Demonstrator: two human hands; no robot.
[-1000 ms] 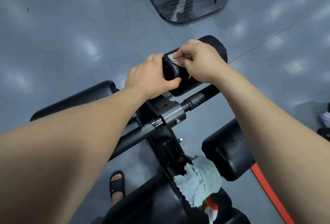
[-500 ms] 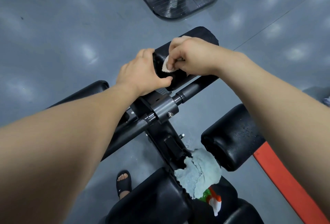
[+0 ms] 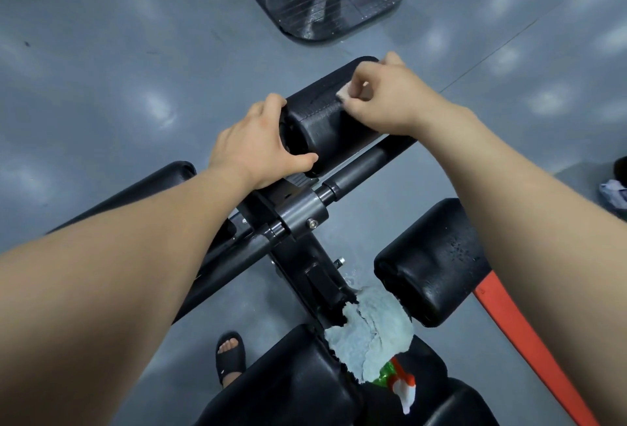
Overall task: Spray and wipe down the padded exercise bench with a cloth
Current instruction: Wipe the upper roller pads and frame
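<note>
Both hands are on the same black roller pad (image 3: 322, 123) of the exercise bench, close to each other but not touching. The left hand (image 3: 258, 144) grips the pad's open end, fingers curled over the top and thumb hooked underneath. To its right, the right hand (image 3: 386, 100) pinches a small pale scrap of cloth (image 3: 342, 95) between thumb and fingertips and holds it against the pad's upper surface, with bare padding showing between the two hands. Just below the hands, on the person's side, a dark crossbar (image 3: 356, 173) runs through a metal collar (image 3: 305, 217). Under the left forearm a second roller pad (image 3: 169, 176) sticks out to the left, and under the right forearm sits a third roller pad (image 3: 431, 262), its surface speckled with droplets. Well back from both hands, between the forearms and near the body, a crumpled pale blue-green cloth (image 3: 369, 330) lies on the front edge of the seat pad (image 3: 288, 388), untouched. A spray bottle (image 3: 402, 388) with an orange and white trigger lies just beside it. Below the left forearm a foot in a black sandal (image 3: 230, 354) stands on the grey floor (image 3: 101, 86). An orange strip (image 3: 529, 344) runs under the right forearm. Beyond the hands stands a dark machine base (image 3: 332, 5).
</note>
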